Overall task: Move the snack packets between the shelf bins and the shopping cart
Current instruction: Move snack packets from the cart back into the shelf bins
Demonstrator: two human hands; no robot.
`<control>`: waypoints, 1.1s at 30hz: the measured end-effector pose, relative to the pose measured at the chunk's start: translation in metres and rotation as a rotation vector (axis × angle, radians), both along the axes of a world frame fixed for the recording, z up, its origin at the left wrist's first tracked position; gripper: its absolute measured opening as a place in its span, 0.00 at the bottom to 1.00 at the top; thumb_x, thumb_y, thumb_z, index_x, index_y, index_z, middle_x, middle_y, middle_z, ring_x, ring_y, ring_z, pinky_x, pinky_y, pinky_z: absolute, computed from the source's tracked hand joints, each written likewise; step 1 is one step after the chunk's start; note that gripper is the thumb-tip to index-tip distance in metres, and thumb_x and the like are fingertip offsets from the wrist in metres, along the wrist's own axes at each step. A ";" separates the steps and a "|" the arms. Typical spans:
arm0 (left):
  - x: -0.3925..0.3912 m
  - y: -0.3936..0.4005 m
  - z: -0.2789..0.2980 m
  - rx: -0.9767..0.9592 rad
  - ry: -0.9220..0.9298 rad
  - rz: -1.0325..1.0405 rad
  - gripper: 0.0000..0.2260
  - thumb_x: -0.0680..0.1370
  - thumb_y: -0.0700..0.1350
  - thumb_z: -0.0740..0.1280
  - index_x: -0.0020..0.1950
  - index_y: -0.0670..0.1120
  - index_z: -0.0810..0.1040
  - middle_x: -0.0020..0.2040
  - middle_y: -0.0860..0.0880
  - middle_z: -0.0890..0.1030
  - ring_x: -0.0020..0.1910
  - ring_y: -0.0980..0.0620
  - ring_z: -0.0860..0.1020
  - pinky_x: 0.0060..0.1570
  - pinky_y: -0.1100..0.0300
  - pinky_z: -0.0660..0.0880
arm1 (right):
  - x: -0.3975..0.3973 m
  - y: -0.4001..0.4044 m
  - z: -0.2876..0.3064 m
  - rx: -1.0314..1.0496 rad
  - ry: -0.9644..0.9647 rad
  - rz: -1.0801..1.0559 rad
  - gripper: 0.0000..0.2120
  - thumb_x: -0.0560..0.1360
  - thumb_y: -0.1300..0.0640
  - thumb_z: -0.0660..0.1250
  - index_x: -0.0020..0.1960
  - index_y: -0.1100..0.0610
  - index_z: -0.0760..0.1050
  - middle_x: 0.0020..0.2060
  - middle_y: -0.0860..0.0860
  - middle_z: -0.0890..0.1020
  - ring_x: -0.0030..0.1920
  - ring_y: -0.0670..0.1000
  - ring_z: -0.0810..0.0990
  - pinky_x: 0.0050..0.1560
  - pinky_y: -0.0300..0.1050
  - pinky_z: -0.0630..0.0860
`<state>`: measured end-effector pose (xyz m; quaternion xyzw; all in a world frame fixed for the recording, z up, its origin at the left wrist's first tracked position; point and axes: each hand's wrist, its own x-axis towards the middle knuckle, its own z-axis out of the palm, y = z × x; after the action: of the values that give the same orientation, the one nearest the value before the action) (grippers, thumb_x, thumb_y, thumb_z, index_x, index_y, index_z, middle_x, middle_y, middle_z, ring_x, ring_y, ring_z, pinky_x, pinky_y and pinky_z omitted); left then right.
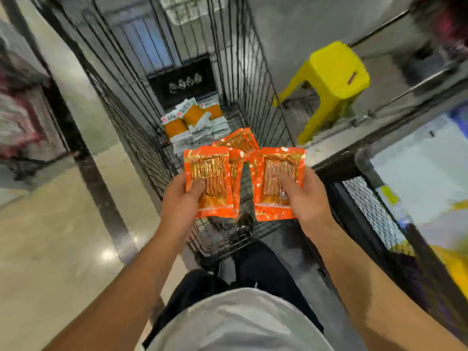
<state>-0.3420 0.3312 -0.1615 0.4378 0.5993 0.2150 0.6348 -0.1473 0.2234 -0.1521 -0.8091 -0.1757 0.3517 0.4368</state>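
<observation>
Head view shows the left hand [181,201] gripping orange snack packets [211,181] fanned together, thumb curled over the front one, while the right hand [305,198] clasps another orange packet [276,183], its thumb pressed across the clear window. Both hands hold these over the near end of the black wire shopping cart [141,127]. Inside the cart lie one more orange packet [239,140] and, further forward, stacks of white-and-amber packets [195,122]; a yellow stool [331,79] stands on the floor to the cart's right.
</observation>
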 end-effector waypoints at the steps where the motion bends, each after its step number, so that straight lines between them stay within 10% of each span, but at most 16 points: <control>1: -0.003 -0.003 0.007 0.018 -0.014 -0.020 0.06 0.82 0.39 0.64 0.52 0.46 0.80 0.50 0.44 0.85 0.50 0.42 0.83 0.55 0.38 0.79 | -0.008 -0.007 0.011 0.021 -0.007 -0.016 0.02 0.79 0.56 0.69 0.48 0.49 0.79 0.44 0.47 0.84 0.46 0.47 0.82 0.55 0.53 0.77; 9: -0.042 -0.045 0.064 0.141 -0.161 -0.239 0.09 0.82 0.37 0.63 0.51 0.48 0.80 0.47 0.50 0.85 0.46 0.51 0.83 0.52 0.48 0.79 | -0.089 -0.102 0.076 0.241 -0.056 -0.381 0.06 0.80 0.61 0.65 0.51 0.50 0.78 0.46 0.49 0.84 0.44 0.43 0.82 0.49 0.44 0.77; 24: 0.022 -0.240 0.119 0.121 -0.400 -0.720 0.10 0.81 0.35 0.63 0.49 0.48 0.80 0.41 0.55 0.86 0.41 0.56 0.83 0.45 0.55 0.79 | -0.132 -0.337 0.125 0.317 -0.123 -0.980 0.08 0.82 0.56 0.64 0.57 0.46 0.78 0.51 0.46 0.86 0.51 0.48 0.85 0.56 0.57 0.81; 33: 0.061 -0.438 0.118 0.068 -0.391 -0.925 0.09 0.80 0.35 0.64 0.51 0.48 0.80 0.48 0.48 0.86 0.47 0.48 0.83 0.56 0.44 0.79 | -0.142 -0.536 0.128 0.329 -0.185 -1.273 0.05 0.80 0.58 0.66 0.53 0.51 0.79 0.46 0.48 0.87 0.49 0.51 0.86 0.51 0.53 0.82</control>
<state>-0.2810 -0.1068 -0.0440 0.6295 0.2049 0.0084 0.7494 -0.2896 -0.3122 -0.0243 -0.7045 0.2483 -0.0774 0.6603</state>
